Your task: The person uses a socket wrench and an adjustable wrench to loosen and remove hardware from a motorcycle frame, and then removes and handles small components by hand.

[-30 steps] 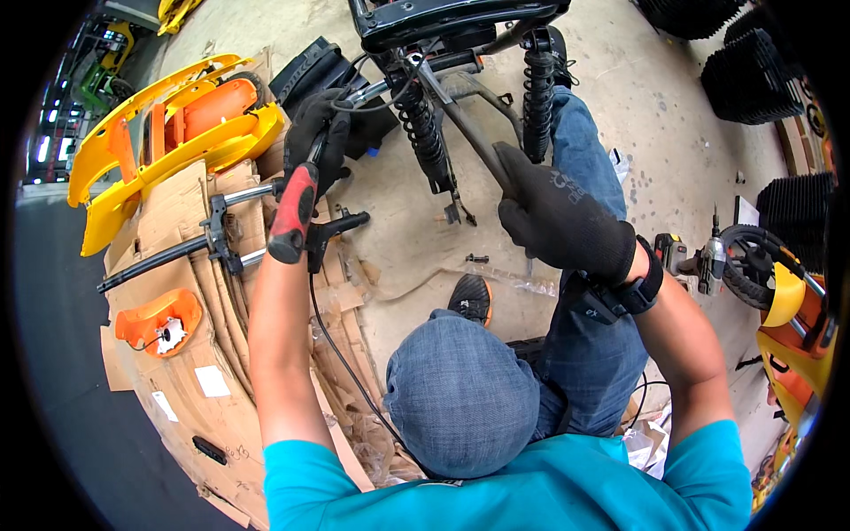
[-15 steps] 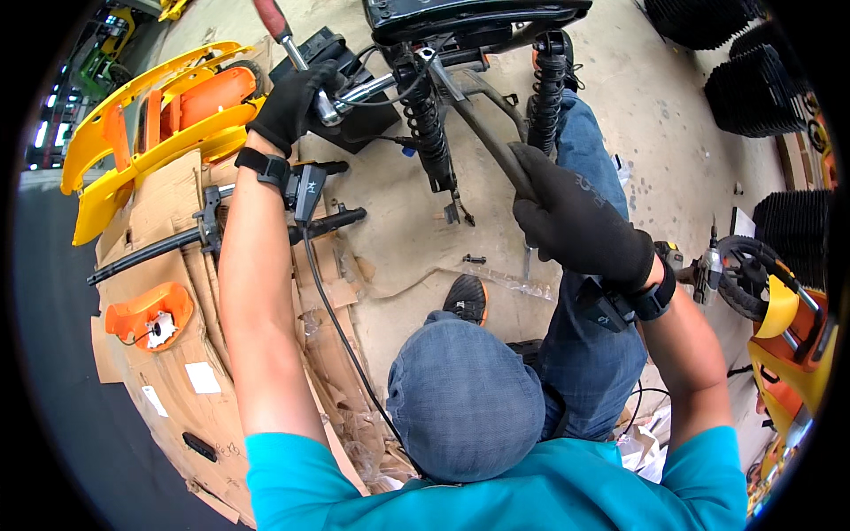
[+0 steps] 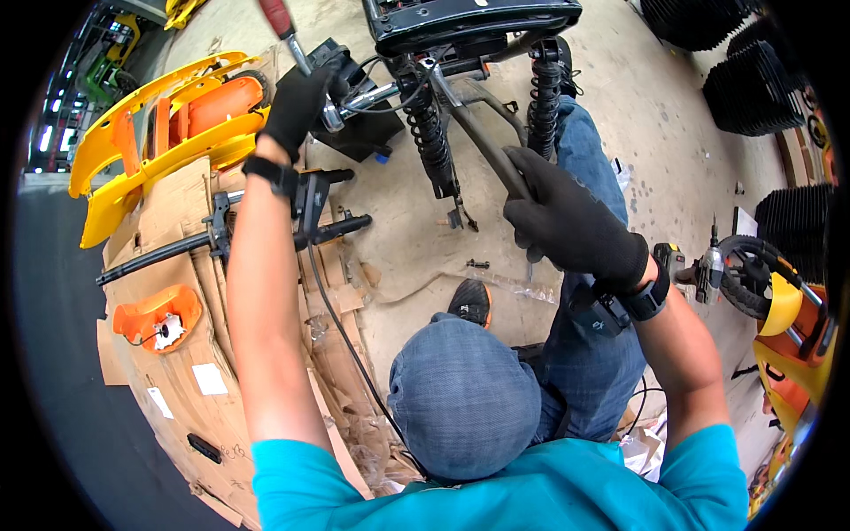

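Note:
My black-gloved left hand [image 3: 304, 104] is closed round a red-handled ratchet wrench [image 3: 282, 28] near its head. From that head a chrome socket extension [image 3: 370, 96] runs right to the lower part of a black frame [image 3: 478, 26], by the left coil-spring shock absorber [image 3: 429, 128]. My right hand [image 3: 571, 212], also gloved, grips the lower end of a long grey-handled wrench [image 3: 485, 142]. Its chrome head meets the frame beside the same shock absorber. A second shock absorber [image 3: 544, 97] hangs at the right. The fittings under the wrench heads are too small to make out.
A black box [image 3: 354, 133] stands behind my left hand. On cardboard [image 3: 190, 310] at the left lie a black metal bar assembly [image 3: 212, 230], an orange shell [image 3: 164, 317] and yellow-orange body panels [image 3: 168, 133]. A cordless drill [image 3: 708, 270] and black ribbed stacks [image 3: 753, 93] are at the right.
My right hand and the wrench handle have shifted slightly left, and the black frame has moved a little left too. Both hands keep their grips.

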Available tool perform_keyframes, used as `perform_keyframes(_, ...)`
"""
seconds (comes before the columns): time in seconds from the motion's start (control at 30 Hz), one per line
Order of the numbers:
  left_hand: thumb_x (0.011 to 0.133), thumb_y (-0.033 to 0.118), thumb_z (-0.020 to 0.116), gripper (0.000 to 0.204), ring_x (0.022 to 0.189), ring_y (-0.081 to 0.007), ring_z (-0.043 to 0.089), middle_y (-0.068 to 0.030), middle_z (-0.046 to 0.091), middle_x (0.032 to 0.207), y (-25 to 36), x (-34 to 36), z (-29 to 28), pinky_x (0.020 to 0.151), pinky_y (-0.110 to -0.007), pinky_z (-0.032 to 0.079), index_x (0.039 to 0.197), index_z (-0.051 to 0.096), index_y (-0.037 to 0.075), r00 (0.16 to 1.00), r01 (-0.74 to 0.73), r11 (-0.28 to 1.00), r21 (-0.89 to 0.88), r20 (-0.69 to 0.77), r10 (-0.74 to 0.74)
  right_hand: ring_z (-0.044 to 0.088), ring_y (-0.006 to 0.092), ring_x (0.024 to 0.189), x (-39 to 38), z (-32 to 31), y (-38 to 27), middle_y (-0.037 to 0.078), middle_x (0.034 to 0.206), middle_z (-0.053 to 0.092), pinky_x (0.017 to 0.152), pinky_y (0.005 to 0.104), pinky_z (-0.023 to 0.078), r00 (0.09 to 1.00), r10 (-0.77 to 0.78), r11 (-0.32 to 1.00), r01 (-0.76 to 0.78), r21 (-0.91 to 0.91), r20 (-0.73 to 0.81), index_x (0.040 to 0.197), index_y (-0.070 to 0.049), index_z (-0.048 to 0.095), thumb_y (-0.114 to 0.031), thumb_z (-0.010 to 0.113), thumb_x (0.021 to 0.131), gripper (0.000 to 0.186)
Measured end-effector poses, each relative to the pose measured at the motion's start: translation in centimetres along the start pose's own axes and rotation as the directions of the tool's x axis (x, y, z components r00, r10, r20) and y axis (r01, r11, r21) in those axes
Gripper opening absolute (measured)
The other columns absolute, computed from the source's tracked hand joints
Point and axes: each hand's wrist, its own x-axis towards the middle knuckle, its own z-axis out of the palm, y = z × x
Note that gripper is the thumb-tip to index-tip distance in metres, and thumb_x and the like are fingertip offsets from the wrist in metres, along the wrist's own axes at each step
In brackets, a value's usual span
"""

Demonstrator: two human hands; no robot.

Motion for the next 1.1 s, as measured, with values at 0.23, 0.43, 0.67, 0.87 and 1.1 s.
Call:
perform_keyframes(0.23,0.093,0.028,0.059,0.019,0.053,-0.0118,0.058,-0.0003,0.06,0.068,-5.3,1.5,2.7,0.045,-0.027,0.05,0.093,0.06,0.009,0.967,0.254,0.664,-0.703,0.189,-0.17,0.064,0.0213,0.066,0.3,0.1,0.3,0.017,0.079,0.061,0.06,0.0357,0.052,0.996,-0.086,0.982,0.086,-0.169,0.006,0.135,0.005,0.034,-0.01,0.051,0.085,0.055)
perform_keyframes(0.43,0.094,0.033,0.06,0.034,0.069,-0.0173,0.065,-0.0068,0.069,0.075,0.6,-2.0,2.7,0.07,-0.03,0.051,0.095,0.064,-0.001,0.948,-0.181,0.983,-0.041,-0.273,0.163,0.063,0.0205,0.064,0.3,-0.1,1.2,0.016,0.078,0.059,0.06,0.0348,0.052,0.996,-0.083,0.981,0.077,-0.178,-0.026,0.136,0.005,0.033,-0.011,0.051,0.086,0.056)
perform_keyframes(0.67,0.093,0.013,0.056,0.018,0.106,-0.0254,0.06,-0.0131,0.062,0.113,-1.2,-6.0,6.7,0.092,-0.035,0.047,0.109,0.064,0.007,0.651,-0.578,0.707,0.408,-0.291,0.701,0.059,0.0124,0.062,0.7,0.5,2.1,0.007,0.075,0.054,0.056,0.0293,0.052,0.988,-0.15,0.977,0.143,-0.157,-0.033,0.142,-0.001,0.029,-0.013,0.048,0.089,0.058)
perform_keyframes(0.87,0.09,0.016,0.058,0.018,0.075,-0.0149,0.066,-0.0061,0.068,0.081,0.4,-2.1,2.0,0.069,-0.029,0.052,0.097,0.069,0.003,0.956,-0.268,0.963,-0.026,-0.13,0.262,0.065,0.0336,0.08,0.9,0.7,2.2,0.026,0.088,0.061,0.074,0.0423,0.05,0.986,-0.163,0.953,0.147,-0.264,-0.039,0.133,0.009,0.034,-0.013,0.055,0.084,0.058)
perform_keyframes(1.1,0.092,0.02,0.059,0.02,0.07,-0.0101,0.062,-0.003,0.065,0.082,-4.4,1.4,2.0,0.058,-0.022,0.05,0.103,0.063,0.005,0.998,-0.031,0.879,-0.476,0.04,0.057,0.064,0.033,0.078,0.9,0.4,3.1,0.026,0.087,0.06,0.073,0.0425,0.05,0.964,-0.258,0.93,0.233,-0.285,-0.055,0.132,0.007,0.037,-0.013,0.054,0.084,0.055)
